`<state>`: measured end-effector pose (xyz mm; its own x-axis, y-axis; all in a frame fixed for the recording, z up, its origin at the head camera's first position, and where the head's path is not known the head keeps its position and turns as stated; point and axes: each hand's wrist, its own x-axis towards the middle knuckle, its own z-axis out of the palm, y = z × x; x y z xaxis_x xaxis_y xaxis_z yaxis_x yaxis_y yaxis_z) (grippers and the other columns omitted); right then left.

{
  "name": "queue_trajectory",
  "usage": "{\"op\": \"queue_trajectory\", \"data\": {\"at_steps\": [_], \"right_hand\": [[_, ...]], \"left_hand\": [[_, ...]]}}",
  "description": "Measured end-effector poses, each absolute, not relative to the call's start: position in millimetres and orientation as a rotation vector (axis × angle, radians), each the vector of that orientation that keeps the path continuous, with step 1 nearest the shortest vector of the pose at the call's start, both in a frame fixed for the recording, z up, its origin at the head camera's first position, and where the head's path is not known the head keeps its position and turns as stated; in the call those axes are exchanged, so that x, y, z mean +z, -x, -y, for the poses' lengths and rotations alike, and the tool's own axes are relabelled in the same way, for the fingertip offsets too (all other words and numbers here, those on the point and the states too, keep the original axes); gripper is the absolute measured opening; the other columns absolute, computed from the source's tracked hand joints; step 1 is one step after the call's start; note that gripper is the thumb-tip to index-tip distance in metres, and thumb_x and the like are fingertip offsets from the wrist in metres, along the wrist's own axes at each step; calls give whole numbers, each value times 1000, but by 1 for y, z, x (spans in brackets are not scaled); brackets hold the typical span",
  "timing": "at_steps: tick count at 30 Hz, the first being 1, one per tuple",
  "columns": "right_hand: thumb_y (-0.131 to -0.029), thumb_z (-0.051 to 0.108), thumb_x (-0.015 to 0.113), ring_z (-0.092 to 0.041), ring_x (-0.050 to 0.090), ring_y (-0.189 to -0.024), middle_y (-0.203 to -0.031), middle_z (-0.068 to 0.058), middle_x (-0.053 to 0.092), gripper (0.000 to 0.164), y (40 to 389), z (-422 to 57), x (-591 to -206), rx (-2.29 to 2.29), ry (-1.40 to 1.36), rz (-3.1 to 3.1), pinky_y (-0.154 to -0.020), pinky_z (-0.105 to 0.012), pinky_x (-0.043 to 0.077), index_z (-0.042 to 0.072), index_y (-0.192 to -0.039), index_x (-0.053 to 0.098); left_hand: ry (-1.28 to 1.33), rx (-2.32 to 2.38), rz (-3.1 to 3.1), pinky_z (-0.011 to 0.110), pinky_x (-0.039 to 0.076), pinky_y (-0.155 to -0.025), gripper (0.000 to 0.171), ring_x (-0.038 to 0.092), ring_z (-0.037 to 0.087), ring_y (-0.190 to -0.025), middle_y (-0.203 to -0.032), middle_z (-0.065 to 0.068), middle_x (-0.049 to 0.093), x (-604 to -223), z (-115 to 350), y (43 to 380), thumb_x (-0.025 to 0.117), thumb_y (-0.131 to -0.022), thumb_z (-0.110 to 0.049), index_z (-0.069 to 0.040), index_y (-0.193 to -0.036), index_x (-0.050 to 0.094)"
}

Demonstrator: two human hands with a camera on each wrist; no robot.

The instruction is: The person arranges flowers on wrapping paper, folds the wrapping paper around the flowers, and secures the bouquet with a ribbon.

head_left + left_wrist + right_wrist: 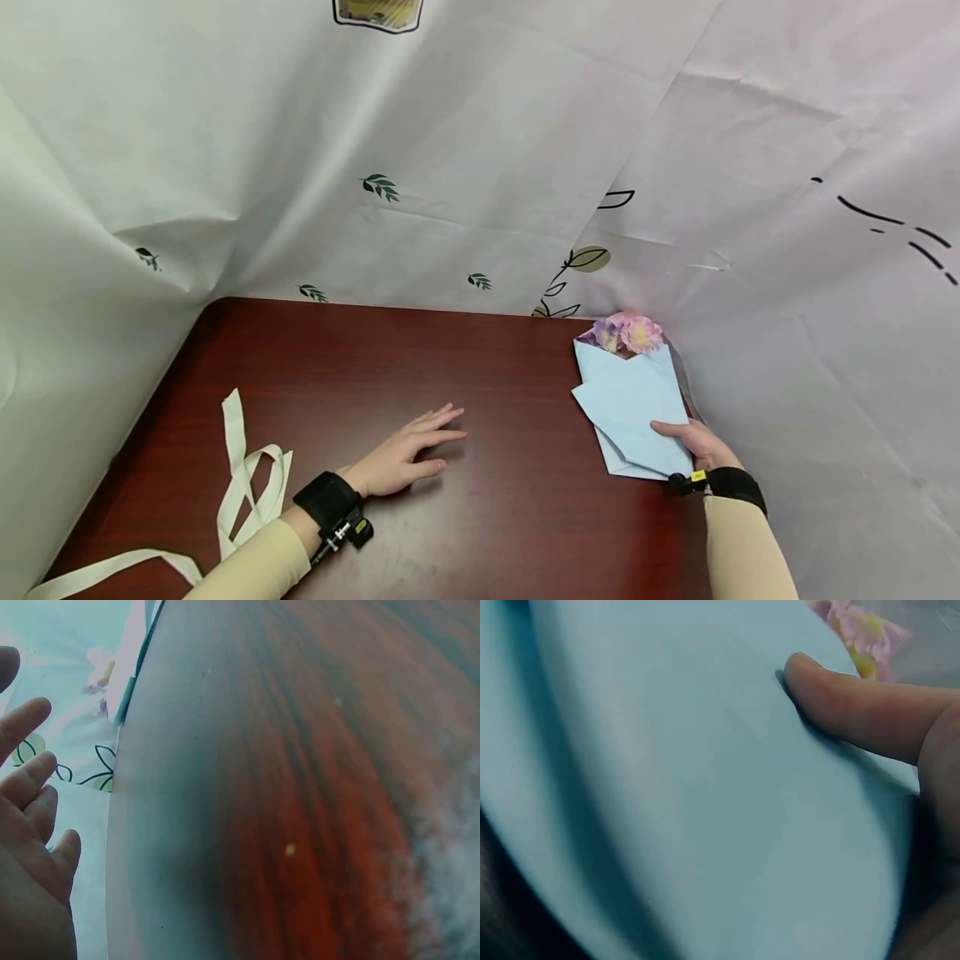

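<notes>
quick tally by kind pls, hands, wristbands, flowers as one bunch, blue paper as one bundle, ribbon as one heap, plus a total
Left hand and right hand: 2
Left wristband and right wristband: 2
Flower bunch: 1
Light blue paper bundle: 1
White ribbon heap: 1
Total: 7

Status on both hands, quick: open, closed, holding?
Left hand: open, holding nothing.
Right hand: holding the light-blue paper at its edge.
</notes>
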<state>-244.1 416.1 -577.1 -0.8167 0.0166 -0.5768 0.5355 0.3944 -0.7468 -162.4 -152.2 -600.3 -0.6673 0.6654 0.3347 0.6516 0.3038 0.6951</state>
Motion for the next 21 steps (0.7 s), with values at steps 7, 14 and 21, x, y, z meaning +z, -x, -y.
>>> {"op": "queue_trajectory", "data": {"at_steps": [7,14,21], "right_hand": [[-88,48,77,-51,37,-134,-154,-37,28,109,242,-421,-578,-1091,-364,-2661,-106,-63,37,-9,-157,15],[-94,33,71,-65,13,-139,-155,-44,8,93,238,-414,-585,-726,-20,-3010,-104,-76,23,0,-160,14],[-100,55,54,-66,-21,-139,-160,-37,-13,85,234,-400,-592,-615,175,-2976,-100,-84,-2,16,-164,14]], "left_hand": [[-1255,1306,-2524,57,18,-119,54,18,35,-154,-164,11,30,-602,155,162,67,-98,-13,-17,-150,51],[-1255,1286,-2542,57,18,-119,57,19,35,-153,-165,9,29,-605,156,161,67,-98,-15,-22,-152,48],[-1252,1292,-2571,57,20,-118,57,21,38,-152,-165,4,28,-605,159,161,69,-97,-16,-19,-151,49]]}}
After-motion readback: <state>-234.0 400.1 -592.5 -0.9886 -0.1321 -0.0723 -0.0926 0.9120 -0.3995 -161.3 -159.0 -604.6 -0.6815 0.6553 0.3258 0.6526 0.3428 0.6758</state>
